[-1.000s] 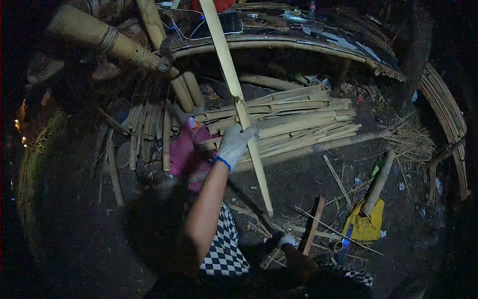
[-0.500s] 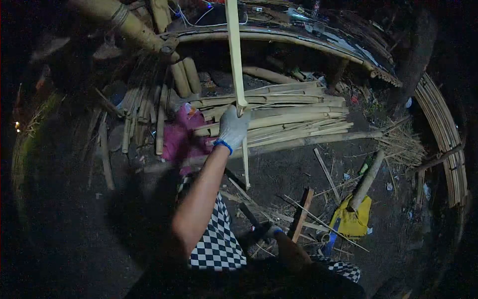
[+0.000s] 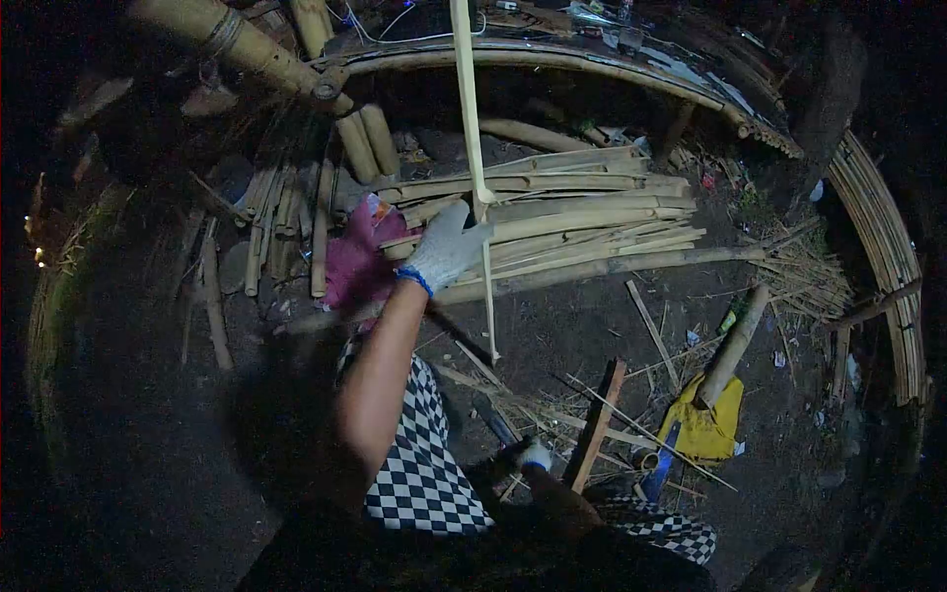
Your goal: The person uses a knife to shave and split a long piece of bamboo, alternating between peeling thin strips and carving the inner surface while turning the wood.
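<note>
A long pale bamboo strip [image 3: 467, 94] stands nearly upright in front of me, bent at a node, its lower end close to the ground. My left hand [image 3: 446, 247], in a white glove with a blue cuff, is beside that node. Its thumb and fingers are apart, and the fingertips reach the strip without wrapping round it. Low in the view, my gloved right hand [image 3: 536, 456] is closed on the handle of a large knife [image 3: 496, 422]. The knife's dark blade points up and left; shadow hides part of the grip.
Behind the strip lies a pile of split bamboo [image 3: 592, 207], with a pink cloth [image 3: 355, 261] at its left. A wooden bar [image 3: 598, 424], a yellow sheet [image 3: 712, 419] and a bamboo pole piece [image 3: 732, 347] are at the right. A bamboo platform [image 3: 552, 61] spans the back.
My left hand has loosened from around the strip and shifted left and slightly down. The strip stays nearly upright. My right hand with the knife has moved only slightly.
</note>
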### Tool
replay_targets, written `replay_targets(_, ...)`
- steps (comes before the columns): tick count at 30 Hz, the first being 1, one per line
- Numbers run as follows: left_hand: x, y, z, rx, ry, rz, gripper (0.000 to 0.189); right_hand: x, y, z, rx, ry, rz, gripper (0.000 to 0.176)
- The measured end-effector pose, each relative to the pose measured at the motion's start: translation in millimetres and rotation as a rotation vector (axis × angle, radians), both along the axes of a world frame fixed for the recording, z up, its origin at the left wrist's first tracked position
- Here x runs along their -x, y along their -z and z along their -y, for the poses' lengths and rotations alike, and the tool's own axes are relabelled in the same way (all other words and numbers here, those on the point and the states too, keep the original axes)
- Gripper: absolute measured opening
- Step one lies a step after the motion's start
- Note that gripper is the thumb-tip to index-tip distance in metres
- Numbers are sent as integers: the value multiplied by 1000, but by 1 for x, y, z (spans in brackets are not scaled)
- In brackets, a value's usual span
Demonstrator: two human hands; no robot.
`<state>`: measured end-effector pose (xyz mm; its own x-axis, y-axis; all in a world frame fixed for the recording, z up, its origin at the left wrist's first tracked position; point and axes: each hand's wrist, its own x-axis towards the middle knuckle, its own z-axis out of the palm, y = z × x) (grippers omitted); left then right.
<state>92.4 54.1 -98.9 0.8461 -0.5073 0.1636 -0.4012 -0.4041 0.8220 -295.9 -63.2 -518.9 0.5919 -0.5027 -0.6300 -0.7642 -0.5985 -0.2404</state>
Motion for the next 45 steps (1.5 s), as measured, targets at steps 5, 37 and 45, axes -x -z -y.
replay_targets(5,5,-6,2,-1,-81,72,44,0,-14,-14,178,290,47,35)
replay_targets(37,4,-58,-12,852,-32,-182,23,-10,-79,55,-178,-571,-220,49)
replay_targets(45,58,-99,24,762,-208,-135,30,-33,-215,80,-134,-228,501,39)
